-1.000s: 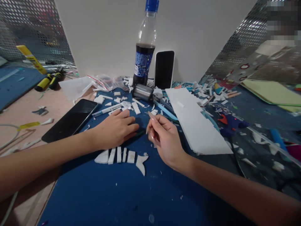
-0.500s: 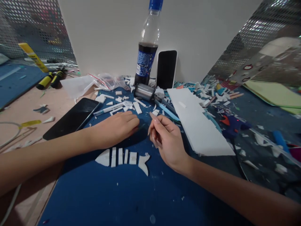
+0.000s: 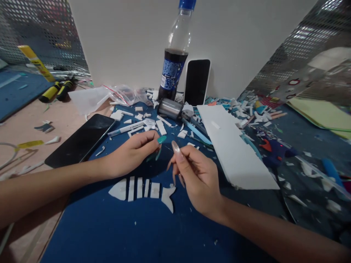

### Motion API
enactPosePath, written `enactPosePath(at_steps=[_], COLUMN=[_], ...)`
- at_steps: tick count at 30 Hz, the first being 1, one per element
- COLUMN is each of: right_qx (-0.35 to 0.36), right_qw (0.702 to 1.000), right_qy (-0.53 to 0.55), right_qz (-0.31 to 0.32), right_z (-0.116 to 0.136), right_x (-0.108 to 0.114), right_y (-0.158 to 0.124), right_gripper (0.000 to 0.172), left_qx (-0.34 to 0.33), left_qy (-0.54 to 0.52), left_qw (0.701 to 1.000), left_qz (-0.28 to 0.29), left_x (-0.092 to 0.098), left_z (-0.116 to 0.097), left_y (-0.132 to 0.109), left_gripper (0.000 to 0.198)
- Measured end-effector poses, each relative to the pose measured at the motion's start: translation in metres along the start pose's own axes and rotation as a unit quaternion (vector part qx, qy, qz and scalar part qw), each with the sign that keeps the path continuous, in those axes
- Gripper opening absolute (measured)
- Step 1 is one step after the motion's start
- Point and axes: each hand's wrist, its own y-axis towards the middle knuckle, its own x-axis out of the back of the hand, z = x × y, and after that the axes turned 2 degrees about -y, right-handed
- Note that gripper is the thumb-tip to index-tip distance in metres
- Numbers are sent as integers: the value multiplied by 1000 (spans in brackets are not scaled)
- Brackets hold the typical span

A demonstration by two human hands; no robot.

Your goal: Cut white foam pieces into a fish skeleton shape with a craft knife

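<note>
left hand (image 3: 131,153) raised, teal scrap (image 3: 161,139) lifted

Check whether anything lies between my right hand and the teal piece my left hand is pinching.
Nothing visible does. The teal piece is pinched in the left hand, only a narrow gap over the blue mat from the right hand. The white foam fish lies nearer you, outside that gap.

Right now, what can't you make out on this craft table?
Head view: anything the right hand pinches, hidden by its curled fingers.
Head view: the teal scrap, mostly covered by the left hand.
Head view: the bottle, cap cut by the top edge, label print too small.
</note>
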Motion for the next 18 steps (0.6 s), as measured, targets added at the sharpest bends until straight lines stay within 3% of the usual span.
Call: enactPosePath(at_steps=[6, 11, 18], right_qx=[24, 29, 18], right_qw=[1000, 999, 999], right_qy=[-17, -23, -41], right_qz=[10, 13, 14], right_z=[2, 2, 1], right_x=[1, 1, -1], right_y=[-1, -2, -1], right_gripper=[25, 25, 24], left_qx=[-1, 36, 55], left_qy=[-26, -115, -155], left_qw=[1000, 992, 986], left_qz=[-9, -28, 5], left_x=[0, -5, -6], left_z=[-1, 4, 7], left_y=[-1, 0, -1], left_gripper=[31, 27, 26])
